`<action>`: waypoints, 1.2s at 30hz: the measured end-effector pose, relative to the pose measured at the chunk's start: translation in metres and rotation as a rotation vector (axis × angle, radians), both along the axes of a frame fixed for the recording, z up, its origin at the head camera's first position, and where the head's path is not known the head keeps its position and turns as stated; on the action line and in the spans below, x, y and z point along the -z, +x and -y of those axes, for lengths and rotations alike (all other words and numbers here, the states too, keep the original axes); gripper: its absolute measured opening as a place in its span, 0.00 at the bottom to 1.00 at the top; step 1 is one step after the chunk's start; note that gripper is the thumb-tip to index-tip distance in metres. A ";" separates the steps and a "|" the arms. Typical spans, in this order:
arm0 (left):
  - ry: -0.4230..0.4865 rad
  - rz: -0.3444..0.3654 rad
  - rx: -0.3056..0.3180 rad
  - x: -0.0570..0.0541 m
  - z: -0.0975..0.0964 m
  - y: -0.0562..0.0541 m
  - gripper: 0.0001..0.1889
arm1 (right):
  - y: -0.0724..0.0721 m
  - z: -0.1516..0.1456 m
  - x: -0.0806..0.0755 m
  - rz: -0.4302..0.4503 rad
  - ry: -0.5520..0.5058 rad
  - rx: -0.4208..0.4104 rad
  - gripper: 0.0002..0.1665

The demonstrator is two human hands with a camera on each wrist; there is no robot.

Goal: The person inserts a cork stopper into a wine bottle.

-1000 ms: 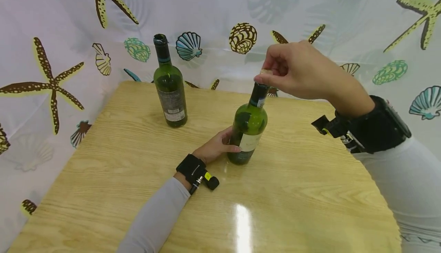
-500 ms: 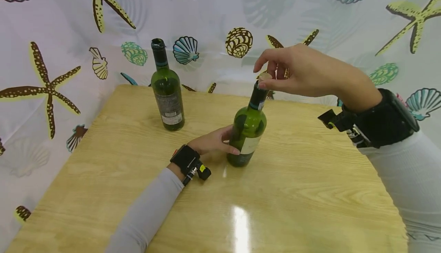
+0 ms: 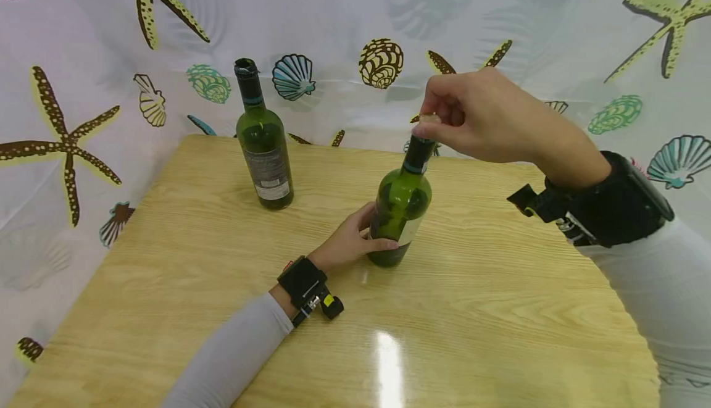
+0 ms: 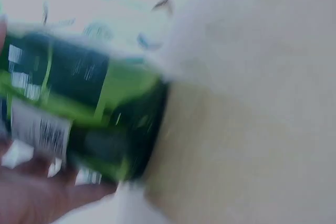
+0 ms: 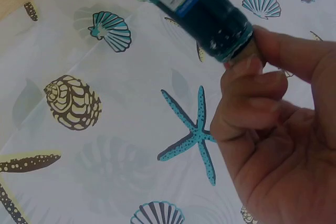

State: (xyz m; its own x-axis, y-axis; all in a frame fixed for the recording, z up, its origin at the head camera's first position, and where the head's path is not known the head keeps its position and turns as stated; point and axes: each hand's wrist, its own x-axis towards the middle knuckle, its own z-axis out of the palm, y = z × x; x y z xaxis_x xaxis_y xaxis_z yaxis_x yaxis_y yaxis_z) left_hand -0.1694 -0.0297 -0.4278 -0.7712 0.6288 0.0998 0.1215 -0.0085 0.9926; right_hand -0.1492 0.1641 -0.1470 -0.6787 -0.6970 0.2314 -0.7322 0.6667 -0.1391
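Note:
A green wine bottle (image 3: pixel 404 195) with a pale label stands slightly tilted on the wooden table. My left hand (image 3: pixel 351 239) grips its lower body, thumb across the front. In the left wrist view the bottle (image 4: pixel 84 98) looks blurred, its barcode label facing the camera. Above the neck, my right hand (image 3: pixel 483 115) pinches a cork (image 3: pixel 429 119) between thumb and curled fingers at the bottle's mouth. In the right wrist view the cork (image 5: pixel 248 52) shows only partly between the bottle rim and the fingertips, so how deep it sits cannot be seen.
Another green wine bottle (image 3: pixel 265 149), dark-labelled and with an uncovered mouth, stands upright at the back left of the table (image 3: pixel 183 260). Behind the table's far edge hangs a white curtain (image 3: pixel 333 19) printed with shells and starfish.
Half a second ago my right index finger was lifted off the cork; now the fingers are closed on it again. The left hand keeps hold of the bottle, which has turned slightly.

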 end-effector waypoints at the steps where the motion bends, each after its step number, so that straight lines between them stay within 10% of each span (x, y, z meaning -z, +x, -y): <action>1: 0.002 -0.005 -0.037 0.000 -0.002 0.005 0.38 | 0.003 0.002 0.000 0.005 -0.005 0.032 0.08; 7: -0.039 0.010 -0.106 -0.005 -0.002 0.009 0.42 | 0.005 0.007 -0.006 0.056 0.045 0.081 0.10; 18: 0.011 0.024 0.127 -0.006 0.000 -0.016 0.43 | -0.012 -0.007 -0.011 0.156 0.062 -0.110 0.05; 36: 0.092 -0.067 -0.194 0.004 -0.022 0.021 0.40 | 0.012 0.004 0.000 0.063 -0.001 0.152 0.11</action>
State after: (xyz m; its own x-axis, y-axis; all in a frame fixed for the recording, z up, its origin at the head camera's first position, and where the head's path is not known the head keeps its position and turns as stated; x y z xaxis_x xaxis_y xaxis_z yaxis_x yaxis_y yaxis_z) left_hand -0.1482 -0.0077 -0.4318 -0.8663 0.4555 0.2051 0.1954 -0.0688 0.9783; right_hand -0.1377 0.1605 -0.1473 -0.7896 -0.5847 0.1861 -0.6126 0.7691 -0.1823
